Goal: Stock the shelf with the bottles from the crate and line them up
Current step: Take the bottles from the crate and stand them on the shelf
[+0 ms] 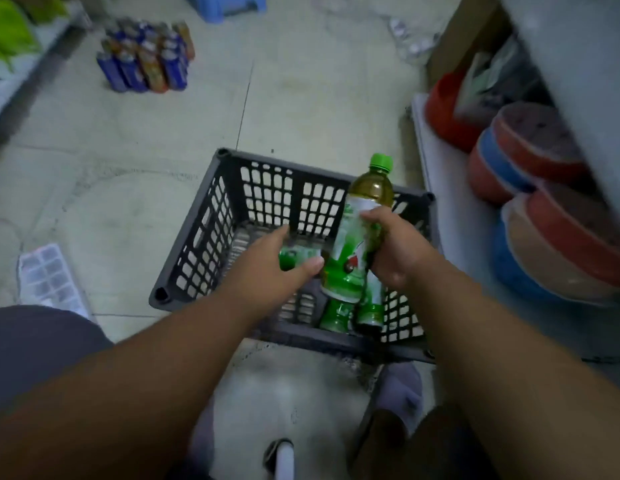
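A dark grey plastic crate (263,188) with lattice walls stands on the floor in front of me. My right hand (395,251) grips a green-capped tea bottle (360,233) by its green label, lifted upright above the crate. My left hand (287,261) reaches down into the crate, thumb and fingers around another green-labelled bottle (298,254) lying there. Two more green bottles (353,313) lie on the crate floor near its front wall. The white bottom shelf board (450,216) runs along the right.
Stacked red, blue and tan plastic bowls (530,168) fill the right shelf. A shrink-wrapped pack of blue and orange bottles (145,60) stands on the floor far left. An ice-cube tray (52,275) lies by my left knee. A blue stool (232,5) is far back.
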`<state>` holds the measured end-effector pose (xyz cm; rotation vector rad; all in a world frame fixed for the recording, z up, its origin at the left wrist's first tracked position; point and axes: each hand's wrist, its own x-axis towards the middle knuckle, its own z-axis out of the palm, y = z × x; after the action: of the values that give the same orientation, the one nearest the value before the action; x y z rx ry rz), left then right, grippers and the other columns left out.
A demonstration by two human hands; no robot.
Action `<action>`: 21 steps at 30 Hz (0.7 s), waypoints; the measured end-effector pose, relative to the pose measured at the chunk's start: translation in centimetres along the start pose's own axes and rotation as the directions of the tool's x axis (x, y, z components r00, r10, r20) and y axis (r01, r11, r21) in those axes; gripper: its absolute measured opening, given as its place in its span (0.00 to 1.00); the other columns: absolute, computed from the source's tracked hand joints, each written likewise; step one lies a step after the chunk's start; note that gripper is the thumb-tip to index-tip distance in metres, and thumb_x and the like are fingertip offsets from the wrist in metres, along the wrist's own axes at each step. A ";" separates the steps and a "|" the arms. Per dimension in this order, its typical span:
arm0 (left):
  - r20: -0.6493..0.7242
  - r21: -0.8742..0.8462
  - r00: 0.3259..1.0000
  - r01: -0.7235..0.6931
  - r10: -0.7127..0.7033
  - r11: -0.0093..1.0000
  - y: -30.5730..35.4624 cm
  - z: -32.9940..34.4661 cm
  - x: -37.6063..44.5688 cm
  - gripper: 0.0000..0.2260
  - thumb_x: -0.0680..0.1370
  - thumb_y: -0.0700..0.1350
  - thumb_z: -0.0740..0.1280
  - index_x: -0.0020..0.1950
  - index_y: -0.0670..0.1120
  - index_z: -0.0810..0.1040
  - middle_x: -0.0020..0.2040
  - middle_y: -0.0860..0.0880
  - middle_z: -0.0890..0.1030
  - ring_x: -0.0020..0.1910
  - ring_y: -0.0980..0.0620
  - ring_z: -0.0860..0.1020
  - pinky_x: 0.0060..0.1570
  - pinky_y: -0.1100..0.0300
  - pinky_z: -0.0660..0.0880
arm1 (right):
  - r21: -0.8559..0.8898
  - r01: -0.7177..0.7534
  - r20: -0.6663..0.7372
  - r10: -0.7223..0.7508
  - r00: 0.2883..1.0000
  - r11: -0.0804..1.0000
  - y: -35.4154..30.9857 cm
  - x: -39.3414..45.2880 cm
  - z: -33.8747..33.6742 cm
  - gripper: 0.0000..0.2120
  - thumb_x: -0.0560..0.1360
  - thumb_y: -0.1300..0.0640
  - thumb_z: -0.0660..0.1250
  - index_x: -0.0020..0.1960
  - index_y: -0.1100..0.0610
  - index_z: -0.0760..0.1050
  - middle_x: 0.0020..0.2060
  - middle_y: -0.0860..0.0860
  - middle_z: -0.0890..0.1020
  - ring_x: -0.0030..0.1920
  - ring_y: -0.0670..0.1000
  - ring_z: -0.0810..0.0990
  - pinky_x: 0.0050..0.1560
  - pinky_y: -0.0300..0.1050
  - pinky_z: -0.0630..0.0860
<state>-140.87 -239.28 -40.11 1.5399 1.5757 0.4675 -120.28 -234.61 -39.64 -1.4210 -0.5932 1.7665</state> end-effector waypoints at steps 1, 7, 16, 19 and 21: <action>0.014 -0.029 0.998 -0.054 0.054 0.998 1.8 -0.4 -0.8 0.41 0.71 0.65 0.69 0.78 0.53 0.58 0.76 0.52 0.66 0.72 0.53 0.66 0.68 0.53 0.65 | -0.078 0.082 -0.006 -0.083 0.997 0.994 -1.2 -2.2 0.1 0.17 0.74 0.55 0.68 0.61 0.60 0.75 0.55 0.61 0.82 0.53 0.62 0.82 0.60 0.64 0.77; 0.072 -0.038 0.945 -0.318 0.320 0.947 9.6 -1.0 -6.8 0.45 0.64 0.67 0.74 0.77 0.55 0.61 0.74 0.55 0.68 0.69 0.58 0.68 0.69 0.51 0.68 | -0.380 0.515 -0.035 -0.568 0.822 0.769 -6.2 -15.0 -0.3 0.31 0.62 0.52 0.81 0.61 0.60 0.75 0.52 0.58 0.84 0.54 0.59 0.84 0.56 0.59 0.81; 0.133 -0.102 0.847 -0.505 0.515 0.857 17.8 2.6 -13.4 0.38 0.60 0.68 0.73 0.68 0.62 0.68 0.61 0.60 0.76 0.59 0.60 0.76 0.56 0.53 0.78 | -0.434 0.663 -0.145 -0.773 0.617 0.610 -7.2 -27.6 -3.8 0.27 0.65 0.55 0.81 0.60 0.56 0.74 0.49 0.52 0.85 0.50 0.51 0.85 0.51 0.50 0.83; 0.165 -0.142 0.820 -0.530 0.548 0.836 19.7 4.5 -14.1 0.34 0.60 0.64 0.75 0.64 0.63 0.70 0.58 0.61 0.77 0.56 0.63 0.76 0.53 0.58 0.78 | -0.466 0.641 -0.205 -0.779 0.592 0.610 -6.6 -29.7 -5.5 0.27 0.64 0.54 0.82 0.58 0.53 0.73 0.47 0.49 0.84 0.48 0.47 0.85 0.49 0.47 0.83; 0.155 -0.165 0.799 -0.559 0.582 0.812 21.0 5.6 -14.3 0.34 0.61 0.63 0.76 0.65 0.62 0.70 0.59 0.61 0.77 0.56 0.64 0.76 0.52 0.63 0.76 | -0.490 0.620 -0.257 -0.781 0.570 0.613 -6.4 -31.0 -6.6 0.28 0.62 0.51 0.83 0.57 0.51 0.73 0.47 0.48 0.84 0.48 0.47 0.85 0.48 0.48 0.83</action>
<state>-125.48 -250.82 -22.67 1.9041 0.8875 0.6945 -109.85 -256.31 -18.11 -1.4503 -1.0797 0.6501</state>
